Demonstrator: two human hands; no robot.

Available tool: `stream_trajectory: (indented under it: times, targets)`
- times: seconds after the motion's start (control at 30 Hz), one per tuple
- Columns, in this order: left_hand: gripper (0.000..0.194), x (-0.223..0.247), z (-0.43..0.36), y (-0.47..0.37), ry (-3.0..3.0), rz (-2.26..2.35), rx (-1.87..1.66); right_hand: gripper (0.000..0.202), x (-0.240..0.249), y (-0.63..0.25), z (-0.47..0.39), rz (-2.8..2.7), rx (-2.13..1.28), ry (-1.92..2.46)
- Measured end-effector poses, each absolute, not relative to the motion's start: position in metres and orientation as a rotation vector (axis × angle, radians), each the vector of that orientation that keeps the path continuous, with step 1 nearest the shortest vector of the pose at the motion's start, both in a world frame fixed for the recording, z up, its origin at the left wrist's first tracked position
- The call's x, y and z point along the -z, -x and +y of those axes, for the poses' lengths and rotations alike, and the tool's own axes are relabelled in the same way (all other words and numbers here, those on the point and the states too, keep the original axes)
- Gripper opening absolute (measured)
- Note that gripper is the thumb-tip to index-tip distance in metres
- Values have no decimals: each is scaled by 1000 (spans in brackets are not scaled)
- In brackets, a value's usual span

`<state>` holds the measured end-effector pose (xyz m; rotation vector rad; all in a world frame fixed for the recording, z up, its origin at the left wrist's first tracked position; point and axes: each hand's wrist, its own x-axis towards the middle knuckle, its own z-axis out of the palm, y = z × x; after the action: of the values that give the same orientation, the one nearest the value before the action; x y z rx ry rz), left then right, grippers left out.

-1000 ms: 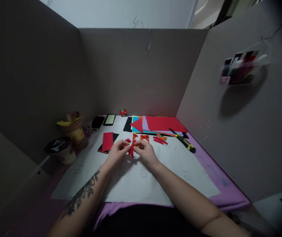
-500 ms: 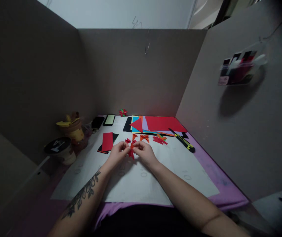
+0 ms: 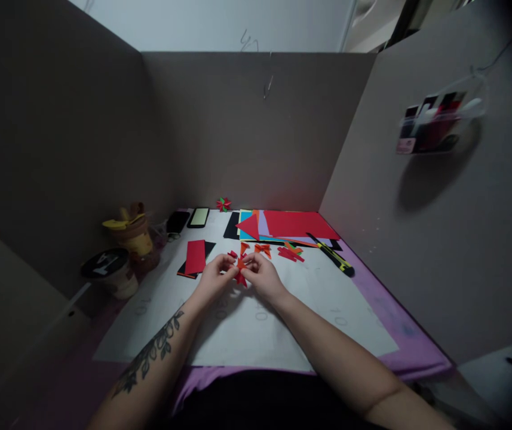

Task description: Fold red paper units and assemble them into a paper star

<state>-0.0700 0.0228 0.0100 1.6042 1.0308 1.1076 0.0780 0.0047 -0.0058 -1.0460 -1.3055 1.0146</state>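
Note:
A small folded paper star [image 3: 241, 277], red with an orange part in its middle, is held above the white sheet. My left hand [image 3: 218, 273] pinches it from the left side, and my right hand [image 3: 262, 276] pinches it from the right. Fingertips cover parts of its edges. Just beyond the hands lie orange folded paper pieces [image 3: 263, 250] and red paper strips [image 3: 290, 255]. Left of my left hand, a red paper rectangle [image 3: 195, 257] rests on darker sheets.
Coloured paper sheets [image 3: 300, 224] are stacked at the back. A yellow-black utility knife [image 3: 336, 258] lies at the right. A phone [image 3: 199, 217], a finished paper star [image 3: 223, 204] and tubs [image 3: 121, 285] stand or lie toward the left. Grey panels [image 3: 256, 131] surround the table.
Both hands keep their place around the paper star. The star has turned slightly, showing more of its orange middle, and its lower points have shifted a little to the right.

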Motion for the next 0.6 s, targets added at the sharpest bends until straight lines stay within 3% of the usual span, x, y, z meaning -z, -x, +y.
stream_trajectory:
  times: [0.23,0.6]
  targets:
    - [26,-9,25,74,-1551,972,-1104,24,6,-76,3,-1281,-1111,996]
    - [14,-10,28,79,-1698,985,-1062,16,2,-81,4,-1276,-1135,985]
